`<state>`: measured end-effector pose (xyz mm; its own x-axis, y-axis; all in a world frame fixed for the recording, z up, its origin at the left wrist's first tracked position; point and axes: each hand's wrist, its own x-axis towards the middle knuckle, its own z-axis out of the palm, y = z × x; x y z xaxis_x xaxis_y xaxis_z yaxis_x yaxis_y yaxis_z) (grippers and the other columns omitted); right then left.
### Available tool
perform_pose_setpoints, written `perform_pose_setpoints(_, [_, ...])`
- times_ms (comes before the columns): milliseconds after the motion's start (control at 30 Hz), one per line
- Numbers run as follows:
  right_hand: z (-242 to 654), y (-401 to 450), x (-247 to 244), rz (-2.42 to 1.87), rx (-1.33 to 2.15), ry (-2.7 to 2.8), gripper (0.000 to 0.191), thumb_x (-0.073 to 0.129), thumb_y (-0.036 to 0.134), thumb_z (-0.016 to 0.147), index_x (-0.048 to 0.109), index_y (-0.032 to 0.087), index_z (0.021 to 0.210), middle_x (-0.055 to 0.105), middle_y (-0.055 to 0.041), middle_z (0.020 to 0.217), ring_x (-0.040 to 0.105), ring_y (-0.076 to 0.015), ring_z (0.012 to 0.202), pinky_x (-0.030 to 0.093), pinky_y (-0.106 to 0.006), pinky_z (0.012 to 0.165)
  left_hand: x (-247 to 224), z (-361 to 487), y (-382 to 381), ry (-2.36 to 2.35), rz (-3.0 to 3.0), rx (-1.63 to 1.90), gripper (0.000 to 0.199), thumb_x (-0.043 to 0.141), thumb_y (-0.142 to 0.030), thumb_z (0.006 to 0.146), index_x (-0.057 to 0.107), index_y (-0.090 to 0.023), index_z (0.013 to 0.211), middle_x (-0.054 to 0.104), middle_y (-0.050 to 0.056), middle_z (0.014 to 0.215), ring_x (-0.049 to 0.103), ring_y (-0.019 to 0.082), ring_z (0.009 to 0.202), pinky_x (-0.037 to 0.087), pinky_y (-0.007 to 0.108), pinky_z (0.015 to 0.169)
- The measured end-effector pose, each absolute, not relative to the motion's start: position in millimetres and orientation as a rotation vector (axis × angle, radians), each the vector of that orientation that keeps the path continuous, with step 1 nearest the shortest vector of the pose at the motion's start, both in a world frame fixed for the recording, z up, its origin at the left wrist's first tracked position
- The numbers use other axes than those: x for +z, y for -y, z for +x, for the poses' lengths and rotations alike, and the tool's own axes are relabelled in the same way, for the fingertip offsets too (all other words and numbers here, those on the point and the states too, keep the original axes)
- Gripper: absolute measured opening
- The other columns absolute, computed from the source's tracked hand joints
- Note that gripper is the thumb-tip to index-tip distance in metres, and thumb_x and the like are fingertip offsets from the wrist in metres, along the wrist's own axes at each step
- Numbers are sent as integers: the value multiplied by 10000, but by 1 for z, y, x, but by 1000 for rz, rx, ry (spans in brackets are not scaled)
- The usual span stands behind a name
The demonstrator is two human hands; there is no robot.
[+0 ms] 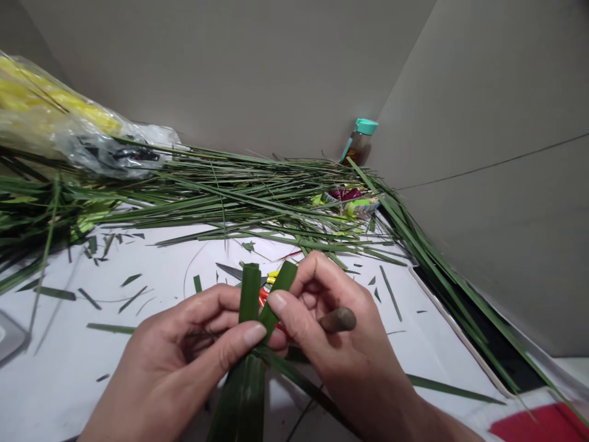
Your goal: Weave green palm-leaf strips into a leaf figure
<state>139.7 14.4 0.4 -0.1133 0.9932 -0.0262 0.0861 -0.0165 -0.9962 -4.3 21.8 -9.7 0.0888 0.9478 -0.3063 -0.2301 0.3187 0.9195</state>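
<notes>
Green leaf strips [250,293] are gathered in front of me, and a broad folded leaf [243,399] hangs below them. My left hand [188,350] pinches the strips where they cross, its thumb lying over them. One short strip [284,277] slants up to the right between the thumb and fingers of my right hand [329,319]. A brown rod-like handle [338,320] also sticks out of my right hand; its other end is hidden. Behind the strips lie scissors [231,270] with a dark blade and yellow and red parts, partly covered by the leaves and fingers.
Long green leaves [257,190] are heaped across the back of the white table [161,252]. A clear bag with yellow contents [55,98] sits back left. A teal-capped bottle [365,127] stands behind. A dark-screened tablet [488,344] lies right under leaves. Leaf scraps are scattered around.
</notes>
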Motion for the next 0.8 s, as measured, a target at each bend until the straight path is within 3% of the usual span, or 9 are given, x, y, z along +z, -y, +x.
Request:
perform_pose_setpoints(167, [144,-10,1,-1093,1164,1286,154,568,255,857,510,231,717,477,52,659,476,-117,597,408,-237,552,-17,-14,-14,-1157,820,1012,270,863,-417,648,781,-250,843,770,22,613,737,278,634,558,307,513])
perform_pose_setpoints(300, [153,-11,-3,-925,1122,1342,254,477,332,959,568,232,745,535,-8,812,500,-175,764,448,-298,681,-19,-22,-12,-1177,807,969,211,877,-379,700,774,-238,818,794,17,674,717,192,625,528,222,542])
perform_pose_setpoints(467, [153,-10,-5,-881,1249,1235,308,536,470,988,650,254,800,607,8,694,577,-157,649,504,-273,627,-17,-22,-15,-1051,710,1018,195,865,-350,731,734,-228,807,790,11,700,720,181,649,552,223,604])
perform_pose_setpoints(600, [144,-9,-3,-939,1235,1249,56,669,232,912,673,272,873,742,24,787,721,-147,715,571,-230,636,-18,-23,-16,-1024,689,1041,185,837,-360,762,703,-234,775,758,-10,705,697,168,642,549,217,594])
perform_pose_setpoints(700, [141,-8,-3,-979,977,1381,197,742,91,800,682,276,827,739,54,823,713,-112,720,566,-184,632,-19,-24,-15,-1049,672,1080,213,861,-367,730,697,-232,747,689,-38,639,649,145,572,516,204,531])
perform_pose_setpoints(800, [142,-7,-3,-945,861,1437,224,758,69,769,708,283,813,735,67,817,705,-104,765,574,-190,720,-21,-25,-14,-1093,671,1092,225,880,-366,702,711,-231,762,725,-24,685,664,149,598,537,205,560])
